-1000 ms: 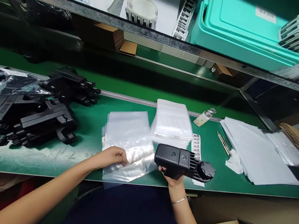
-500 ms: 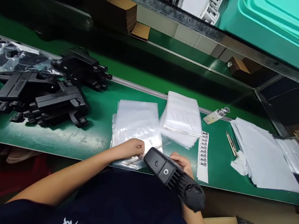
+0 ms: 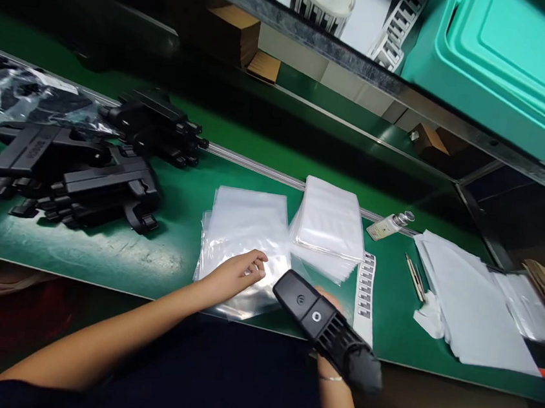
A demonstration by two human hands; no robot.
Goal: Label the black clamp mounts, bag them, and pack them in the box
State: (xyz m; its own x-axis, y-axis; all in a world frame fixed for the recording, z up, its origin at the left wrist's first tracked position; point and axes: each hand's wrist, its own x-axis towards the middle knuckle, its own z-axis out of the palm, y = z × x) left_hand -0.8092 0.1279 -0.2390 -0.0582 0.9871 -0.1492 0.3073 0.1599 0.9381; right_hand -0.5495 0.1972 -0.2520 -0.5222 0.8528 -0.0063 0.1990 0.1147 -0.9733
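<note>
My left hand (image 3: 240, 274) is over a stack of clear plastic bags (image 3: 252, 215) at the bench's front edge, fingers loosely apart and holding nothing. My right hand (image 3: 333, 299) is mostly hidden behind a long black plastic part (image 3: 316, 317) and grips it from below. That part is tilted, with two round fittings near its upper end, ribs in the middle and a rounded dark lower end. Its upper tip lies just right of my left fingertips. Behind it stands a thicker pile of clear bags (image 3: 332, 213).
Several similar black plastic parts (image 3: 103, 189) are heaped at left. A label strip (image 3: 365, 291), a small bottle (image 3: 389, 226), tweezers-like tools (image 3: 415, 277) and white sheets (image 3: 467, 296) lie to the right. Overhead, a metal shelf edge (image 3: 291, 24) crosses the view, bearing a teal bin (image 3: 461, 81).
My left hand has loosened from a closed pinch beside the part's tip to spread fingers. The black part has shifted slightly right with my right hand. The camera view has tilted a little.
</note>
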